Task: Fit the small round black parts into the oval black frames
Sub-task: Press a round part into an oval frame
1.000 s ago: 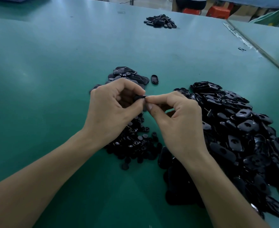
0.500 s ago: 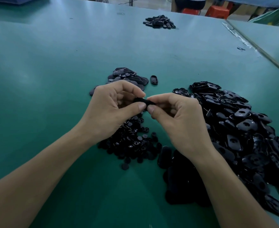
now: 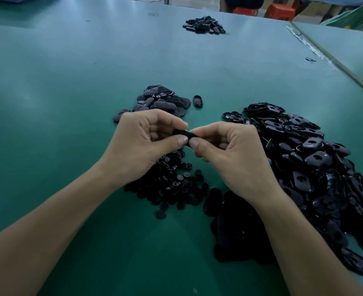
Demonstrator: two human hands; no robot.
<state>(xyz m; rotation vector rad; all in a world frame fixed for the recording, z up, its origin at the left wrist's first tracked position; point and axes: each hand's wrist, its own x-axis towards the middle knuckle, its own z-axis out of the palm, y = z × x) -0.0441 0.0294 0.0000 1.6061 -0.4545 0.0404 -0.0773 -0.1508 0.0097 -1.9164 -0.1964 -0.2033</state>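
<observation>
We pinch one oval frame (image 3: 181, 133) between our left hand (image 3: 146, 144) and right hand (image 3: 229, 154), both gripping it tight, just above the heap of small round parts (image 3: 176, 184). The little heap (image 3: 161, 99) behind looks done (we think), but the big heap of frames (image 3: 315, 167) on our right waits.

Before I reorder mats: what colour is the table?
Teal green; the table shows best in the head view.

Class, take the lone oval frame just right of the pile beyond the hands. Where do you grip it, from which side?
I'd pinch the lone oval frame across its two long rims, from above: it lies flat, hollow up, clear of the pile.
</observation>
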